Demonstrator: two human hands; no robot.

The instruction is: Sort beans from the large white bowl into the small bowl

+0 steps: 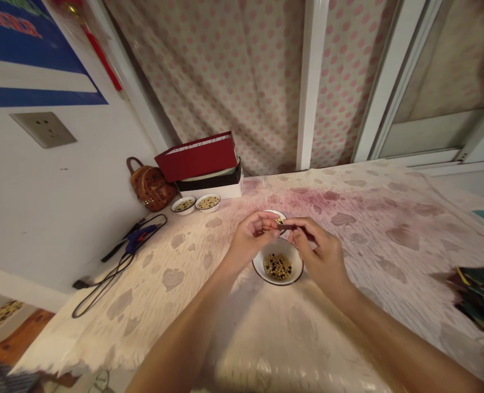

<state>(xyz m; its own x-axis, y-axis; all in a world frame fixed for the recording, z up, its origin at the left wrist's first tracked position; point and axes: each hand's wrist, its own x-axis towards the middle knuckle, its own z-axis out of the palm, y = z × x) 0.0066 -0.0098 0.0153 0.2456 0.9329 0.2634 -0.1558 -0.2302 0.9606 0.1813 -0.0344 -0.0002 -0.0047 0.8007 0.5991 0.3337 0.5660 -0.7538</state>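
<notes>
A white bowl (260,268) of mixed yellow and dark beans sits on the table in front of me. My left hand (248,240) hovers above its far left rim, fingers pinched together on something tiny that I cannot name. My right hand (319,252) is just right of the bowl, fingers closed on a thin dark stick-like tool that points left towards the left fingertips. A second white dish (278,214) lies just behind both hands, mostly hidden by them.
Two small dishes of beans (183,204) (208,202) stand at the back left by a red box (196,157) stacked on a black-and-white box. A brown bag (151,187) leans on the wall. A blue glue gun (137,238) with cable lies left. Dark cloth (479,295) lies right.
</notes>
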